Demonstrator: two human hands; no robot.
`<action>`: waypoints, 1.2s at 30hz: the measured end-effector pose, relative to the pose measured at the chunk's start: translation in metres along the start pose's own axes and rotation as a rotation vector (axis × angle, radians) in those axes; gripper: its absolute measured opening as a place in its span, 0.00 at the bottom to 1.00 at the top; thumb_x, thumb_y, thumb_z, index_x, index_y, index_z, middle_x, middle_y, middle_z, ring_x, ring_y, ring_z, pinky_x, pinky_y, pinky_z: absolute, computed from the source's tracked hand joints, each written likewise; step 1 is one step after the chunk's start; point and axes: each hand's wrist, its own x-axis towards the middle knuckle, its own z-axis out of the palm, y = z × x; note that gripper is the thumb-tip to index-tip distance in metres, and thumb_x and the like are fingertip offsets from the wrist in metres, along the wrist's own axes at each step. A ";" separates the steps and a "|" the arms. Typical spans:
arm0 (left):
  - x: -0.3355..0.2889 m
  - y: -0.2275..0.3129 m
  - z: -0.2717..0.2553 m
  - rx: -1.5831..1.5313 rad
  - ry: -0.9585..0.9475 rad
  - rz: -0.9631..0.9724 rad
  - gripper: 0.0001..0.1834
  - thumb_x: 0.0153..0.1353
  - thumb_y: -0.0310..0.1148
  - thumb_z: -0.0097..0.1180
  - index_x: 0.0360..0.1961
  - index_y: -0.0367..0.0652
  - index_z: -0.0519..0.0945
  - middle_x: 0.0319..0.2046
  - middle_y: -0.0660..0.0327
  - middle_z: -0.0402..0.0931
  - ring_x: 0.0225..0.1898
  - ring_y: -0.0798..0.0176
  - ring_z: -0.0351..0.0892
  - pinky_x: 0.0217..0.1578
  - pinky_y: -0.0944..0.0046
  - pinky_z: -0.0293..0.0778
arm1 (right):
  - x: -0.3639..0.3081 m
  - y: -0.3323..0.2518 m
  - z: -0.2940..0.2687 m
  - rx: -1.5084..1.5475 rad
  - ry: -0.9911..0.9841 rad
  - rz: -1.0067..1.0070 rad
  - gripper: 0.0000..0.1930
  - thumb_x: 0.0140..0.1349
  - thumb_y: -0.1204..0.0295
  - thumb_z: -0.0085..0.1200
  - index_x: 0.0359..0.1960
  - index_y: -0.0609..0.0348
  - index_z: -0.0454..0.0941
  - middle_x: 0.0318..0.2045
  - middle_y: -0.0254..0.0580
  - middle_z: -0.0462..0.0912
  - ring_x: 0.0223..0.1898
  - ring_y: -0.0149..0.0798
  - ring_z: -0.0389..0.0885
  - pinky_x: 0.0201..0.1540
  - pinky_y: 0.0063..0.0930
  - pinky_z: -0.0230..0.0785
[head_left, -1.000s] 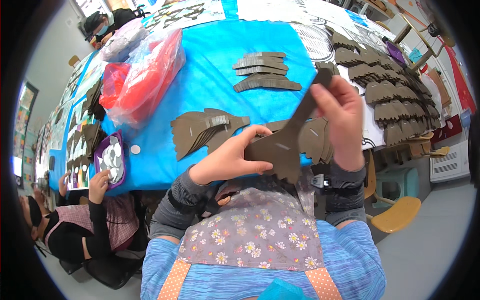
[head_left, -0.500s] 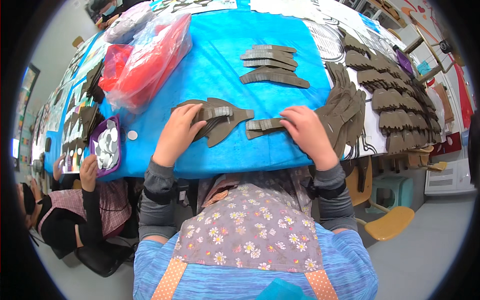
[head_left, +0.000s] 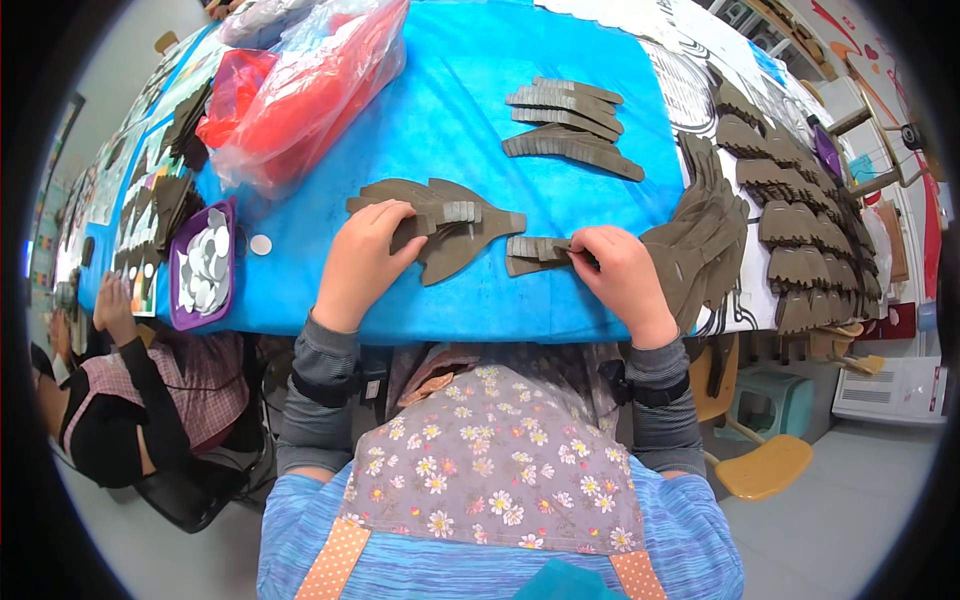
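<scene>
A dark grey-brown fish-shaped cut-out (head_left: 465,245) lies flat on the blue table cover. Across it runs a fanned stack of dark strips (head_left: 455,213) with pale ends, and my left hand (head_left: 365,258) has its fingers and thumb closed about the left part of these strips. To the right, a second fanned stack of strips (head_left: 530,252) lies close to the pointed end of the cut-out. My right hand (head_left: 622,278) pinches that stack's right end between thumb and fingers. The fingertips of both hands are partly hidden.
More strip stacks (head_left: 570,130) lie farther back. Dark cut-outs are heaped at right (head_left: 700,235), with rows of scalloped dark pieces (head_left: 800,225) beyond. At left are a purple basket (head_left: 231,300) of white discs, a loose disc (head_left: 260,245) and a red plastic bag (head_left: 300,110). A person sits at left.
The view has shifted slightly. My right fingers have curled more closely onto the end of the strip stack. My left hand stays on its strips. The neighbour's hand has moved away from the purple basket.
</scene>
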 end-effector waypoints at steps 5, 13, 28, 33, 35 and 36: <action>-0.009 -0.009 -0.006 -0.048 -0.054 0.080 0.19 0.52 0.31 0.71 0.45 0.38 0.82 0.47 0.54 0.84 0.49 0.50 0.83 0.60 0.52 0.73 | -0.004 -0.015 -0.014 0.048 -0.053 0.073 0.06 0.55 0.79 0.59 0.31 0.60 0.74 0.26 0.45 0.80 0.31 0.52 0.80 0.35 0.43 0.71; -0.018 0.058 0.010 -0.227 -0.151 0.375 0.18 0.52 0.35 0.73 0.44 0.42 0.84 0.42 0.60 0.85 0.47 0.54 0.83 0.60 0.46 0.73 | -0.016 -0.042 -0.012 0.431 0.056 0.317 0.09 0.57 0.78 0.63 0.35 0.62 0.74 0.41 0.47 0.85 0.42 0.51 0.83 0.44 0.36 0.75; -0.032 0.052 0.040 -0.218 -0.112 0.423 0.13 0.56 0.35 0.70 0.39 0.39 0.85 0.42 0.60 0.85 0.47 0.56 0.83 0.56 0.49 0.78 | -0.033 -0.039 0.024 0.201 -0.120 -0.113 0.11 0.54 0.72 0.68 0.38 0.58 0.81 0.43 0.40 0.83 0.45 0.47 0.81 0.47 0.40 0.74; -0.032 0.053 0.040 -0.220 -0.113 0.413 0.13 0.56 0.35 0.70 0.39 0.39 0.85 0.42 0.60 0.85 0.47 0.56 0.84 0.56 0.49 0.78 | -0.032 -0.039 0.023 0.184 -0.118 -0.125 0.11 0.54 0.73 0.68 0.38 0.58 0.81 0.43 0.40 0.83 0.45 0.47 0.81 0.47 0.40 0.75; -0.032 0.053 0.040 -0.221 -0.113 0.415 0.13 0.56 0.35 0.70 0.39 0.39 0.85 0.42 0.60 0.85 0.47 0.56 0.84 0.56 0.49 0.78 | -0.032 -0.040 0.023 0.172 -0.126 -0.121 0.10 0.54 0.73 0.67 0.37 0.58 0.81 0.43 0.40 0.83 0.45 0.47 0.81 0.47 0.40 0.75; -0.032 0.053 0.040 -0.224 -0.113 0.417 0.13 0.56 0.35 0.70 0.39 0.39 0.85 0.42 0.60 0.85 0.47 0.56 0.84 0.56 0.49 0.78 | -0.031 -0.041 0.022 0.171 -0.126 -0.120 0.10 0.54 0.73 0.67 0.37 0.58 0.81 0.43 0.40 0.83 0.45 0.47 0.81 0.47 0.40 0.75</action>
